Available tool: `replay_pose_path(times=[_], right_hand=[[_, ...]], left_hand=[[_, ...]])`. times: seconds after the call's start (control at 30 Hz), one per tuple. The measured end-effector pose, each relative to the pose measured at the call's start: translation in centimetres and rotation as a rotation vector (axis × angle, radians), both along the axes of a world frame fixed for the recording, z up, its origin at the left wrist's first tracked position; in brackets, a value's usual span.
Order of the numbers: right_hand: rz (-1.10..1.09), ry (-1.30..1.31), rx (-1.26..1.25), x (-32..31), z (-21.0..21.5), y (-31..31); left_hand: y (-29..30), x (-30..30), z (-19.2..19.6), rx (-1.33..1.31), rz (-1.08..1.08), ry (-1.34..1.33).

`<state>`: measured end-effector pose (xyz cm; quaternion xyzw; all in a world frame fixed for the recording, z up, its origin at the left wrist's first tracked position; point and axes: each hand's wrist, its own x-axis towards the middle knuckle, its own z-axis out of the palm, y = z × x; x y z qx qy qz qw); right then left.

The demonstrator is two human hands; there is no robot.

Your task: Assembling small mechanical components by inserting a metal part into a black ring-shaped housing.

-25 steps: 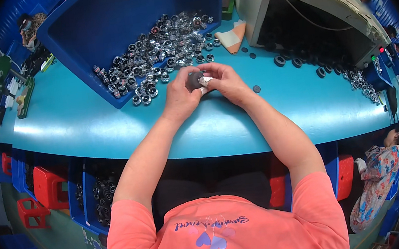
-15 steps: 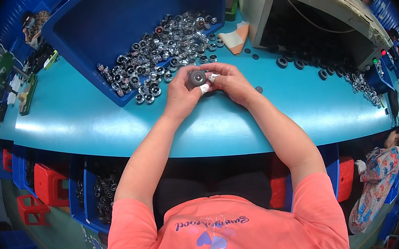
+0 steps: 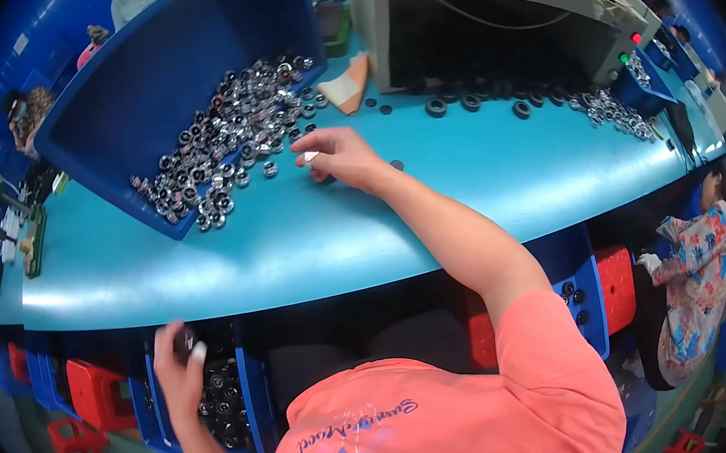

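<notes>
My left hand [image 3: 179,373] is down by the table's front edge, closed round a small black wheel [image 3: 184,340] that its fingers partly cover. Below and beside it is a blue bin [image 3: 260,404] of assembled black wheels [image 3: 223,403]. Over the turquoise table [image 3: 311,241], my right hand [image 3: 342,159] has curved fingers held apart, with white tape on one of them. I see nothing held in it. Nearest to it are loose chrome wheel hubs [image 3: 270,170], spilling from a large tilted blue crate [image 3: 94,141].
A white box-like machine [image 3: 375,37] with a dark opening stands at the back, black tyres [image 3: 472,103] before it. An orange-and-white cloth [image 3: 347,85] lies beside the crate. More hubs [image 3: 610,116] lie far right. A red stool [image 3: 95,393] is at left; a seated person [image 3: 700,277] is at right.
My hands have parted. The left carried the black wheel down and left to the bin below the table edge; the right stayed over the table near the hubs. The view has turned rightward.
</notes>
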<state>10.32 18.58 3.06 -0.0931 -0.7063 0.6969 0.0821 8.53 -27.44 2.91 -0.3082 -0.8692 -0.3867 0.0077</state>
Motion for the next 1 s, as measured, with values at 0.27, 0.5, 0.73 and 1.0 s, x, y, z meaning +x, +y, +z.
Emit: replay_pose_path(times=[0.27, 0.5, 0.73, 1.0], right_hand=[[-0.548, -0.073, 0.982, 2.2, 2.3, 9.8], [-0.89, -0.411, 1.264, 2.8, -1.7, 16.0], [-0.746, 0.068, 1.066, 2.8, -0.8, 13.4], [-0.082, 0.291, 0.729, 0.6, 2.2, -2.4]], left_hand=[[-9.8, 2.7, 0.6, -0.438, 0.204, -0.142], [14.2, -3.0, 3.9, 0.12, -0.408, -0.121], [26.6, -6.2, 1.8, 0.207, -0.507, -0.457], [28.1, -7.8, -1.2, 0.779, -0.558, -1.173]])
